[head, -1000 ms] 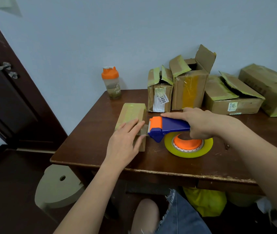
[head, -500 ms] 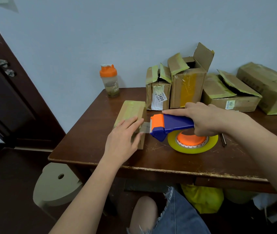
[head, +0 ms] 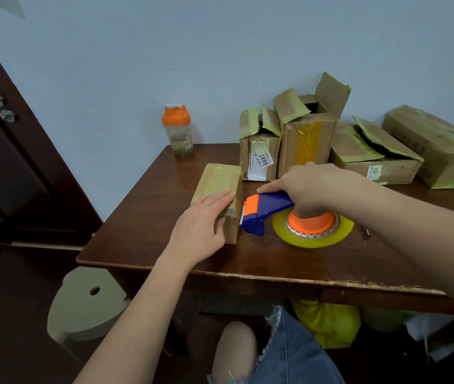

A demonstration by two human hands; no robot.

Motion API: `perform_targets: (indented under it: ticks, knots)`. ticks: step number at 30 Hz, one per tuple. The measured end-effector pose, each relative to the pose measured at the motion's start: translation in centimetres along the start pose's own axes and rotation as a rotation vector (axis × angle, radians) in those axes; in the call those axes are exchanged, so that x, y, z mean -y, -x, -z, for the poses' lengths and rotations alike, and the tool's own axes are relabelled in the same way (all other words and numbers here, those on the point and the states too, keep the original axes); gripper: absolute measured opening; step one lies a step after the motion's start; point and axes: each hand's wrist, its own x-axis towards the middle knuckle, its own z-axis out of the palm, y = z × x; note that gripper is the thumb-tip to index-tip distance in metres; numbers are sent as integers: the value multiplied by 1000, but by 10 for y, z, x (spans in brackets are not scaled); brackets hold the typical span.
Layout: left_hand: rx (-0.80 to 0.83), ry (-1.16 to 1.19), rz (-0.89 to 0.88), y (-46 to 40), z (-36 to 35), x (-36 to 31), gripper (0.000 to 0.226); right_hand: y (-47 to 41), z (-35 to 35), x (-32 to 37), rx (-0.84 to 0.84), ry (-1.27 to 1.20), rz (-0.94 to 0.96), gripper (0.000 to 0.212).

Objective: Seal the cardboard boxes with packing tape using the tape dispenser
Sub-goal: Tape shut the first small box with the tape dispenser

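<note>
Now left hand [head: 201, 225] steadies box [head: 220, 187]; right hand [head: 311, 187] grips dispenser [head: 264, 209].

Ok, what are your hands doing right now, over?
Left hand flat on small box. Right hand gripping tape dispenser, blade at box's side. Nothing in the way.

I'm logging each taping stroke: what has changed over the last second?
The tape dispenser, gripped by the right hand, moved left until its toothed edge met the small box; the short tape span between them closed. The left hand stays pressed flat on that box. The open boxes behind are unmoved.
</note>
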Motion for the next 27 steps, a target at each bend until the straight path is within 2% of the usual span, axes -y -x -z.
perform_targets:
  ticks: [6, 11, 16, 20, 22, 25, 27]
  knots:
    - [87, -23, -19, -1, 12, -9, 72, -8, 23, 14, 116, 78, 8, 79]
    - [85, 8, 0, 6, 14, -4, 79, -16, 1, 17, 221, 217, -155, 56]
    - [79, 139, 51, 6, 10, -7, 82, -18, -13, 14, 272, 185, -171, 62]
    - [-58, 573, 122, 6, 10, -3, 82, -22, -19, 19, 263, 207, -204, 62]
    - [-148, 700, 122, 4, 10, 0, 78, -22, -23, 22, 268, 254, -197, 64]
    - [-301, 789, 114, 4, 11, 6, 69, -19, -22, 24, 278, 326, -140, 90]
    - [-372, 801, 170, 7, 12, 12, 60, -16, -21, 23, 279, 300, -96, 107]
